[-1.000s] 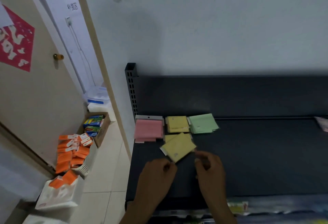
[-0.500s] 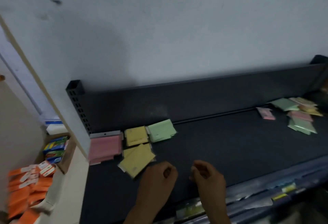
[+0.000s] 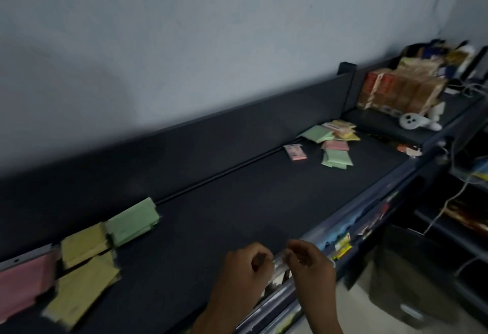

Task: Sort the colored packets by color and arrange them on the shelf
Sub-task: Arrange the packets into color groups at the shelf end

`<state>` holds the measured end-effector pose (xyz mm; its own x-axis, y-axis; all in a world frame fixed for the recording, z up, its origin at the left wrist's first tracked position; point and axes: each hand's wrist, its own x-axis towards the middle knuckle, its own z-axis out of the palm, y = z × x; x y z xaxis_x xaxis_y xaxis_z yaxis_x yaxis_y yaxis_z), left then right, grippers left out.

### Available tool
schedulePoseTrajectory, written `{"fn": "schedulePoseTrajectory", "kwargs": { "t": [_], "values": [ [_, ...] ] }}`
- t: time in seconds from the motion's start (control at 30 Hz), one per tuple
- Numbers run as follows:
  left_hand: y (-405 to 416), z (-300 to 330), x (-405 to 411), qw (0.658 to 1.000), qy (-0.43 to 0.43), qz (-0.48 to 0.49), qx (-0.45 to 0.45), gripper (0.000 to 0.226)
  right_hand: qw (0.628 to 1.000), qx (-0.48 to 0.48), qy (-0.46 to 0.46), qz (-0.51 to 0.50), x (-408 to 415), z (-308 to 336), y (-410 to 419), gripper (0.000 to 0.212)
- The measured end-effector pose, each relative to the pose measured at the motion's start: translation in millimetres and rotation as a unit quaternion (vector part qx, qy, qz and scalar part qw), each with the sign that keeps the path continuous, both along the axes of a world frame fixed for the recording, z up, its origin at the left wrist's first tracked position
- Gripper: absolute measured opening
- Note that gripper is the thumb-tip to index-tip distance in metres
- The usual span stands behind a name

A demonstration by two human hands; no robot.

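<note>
the sorted packets sit at the left end of the dark shelf, against its back wall, one colour per spot so each group reads at a glance: a pink stack at the far left, a yellow stack just beside it, then a green stack touching the yellow one. a second yellow lot lies tilted in front of the first, nearer the front edge; i judge it is not yet squared up with its colour. so i count four groups here: one pink, two yellow, one green. how many packets are in each stack i cannot tell, the edges are blurred.

well apart, at the right end of the same shelf, lies the unsorted pile, with green, pink and yellow packets overlapping loosely, and one pink packet alone, just to its left. i make out about two green patches, one pink and some yellow in the pile, no firmer than that.

my left hand and right hand hover side by side over the front edge of the shelf, fingers loosely curled, holding no packet as far as i can see. they are empty, i judge, because the next packet must come from that far pile.

beyond the divider post, brown boxes fill the neighbouring shelf.
</note>
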<state>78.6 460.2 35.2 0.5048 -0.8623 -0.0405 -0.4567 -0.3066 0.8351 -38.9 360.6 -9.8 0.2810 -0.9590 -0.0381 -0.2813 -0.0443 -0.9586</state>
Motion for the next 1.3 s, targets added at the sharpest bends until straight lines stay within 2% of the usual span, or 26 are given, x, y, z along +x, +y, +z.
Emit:
{"fn": "schedulePoseTrajectory", "kwargs": {
  "t": [0.17,0.33,0.5,0.73,1.0,1.2,1.3],
  "values": [
    [-43,-2,-25,0.999,-0.003,-0.044,0.029,0.009,1.000,0.007,-0.013,-0.013,-34,4,-36,0.019],
    [-88,-2,-52,0.995,-0.021,-0.073,0.058,0.014,0.999,0.031,-0.024,0.008,-69,4,-74,0.017],
    [-129,-6,-81,0.993,-0.043,-0.091,0.066,0.030,0.998,0.027,-0.047,-0.011,-107,-2,-108,0.017],
    [-173,-12,-104,0.989,-0.068,-0.107,0.072,0.030,0.995,0.049,-0.073,-0.036,-134,-5,-138,0.013],
    [-238,-10,-107,0.990,-0.059,-0.121,0.046,0.018,0.997,0.046,-0.044,-0.040,-128,6,-188,0.021],
    [-313,0,-94,0.986,-0.069,-0.145,0.036,0.011,0.999,0.022,-0.014,-0.022,-102,20,-258,0.018],
    [-346,8,-74,0.986,-0.090,-0.142,0.022,0.018,1.000,0.019,0.003,-0.023,-85,20,-293,0.012]
  ]
}}
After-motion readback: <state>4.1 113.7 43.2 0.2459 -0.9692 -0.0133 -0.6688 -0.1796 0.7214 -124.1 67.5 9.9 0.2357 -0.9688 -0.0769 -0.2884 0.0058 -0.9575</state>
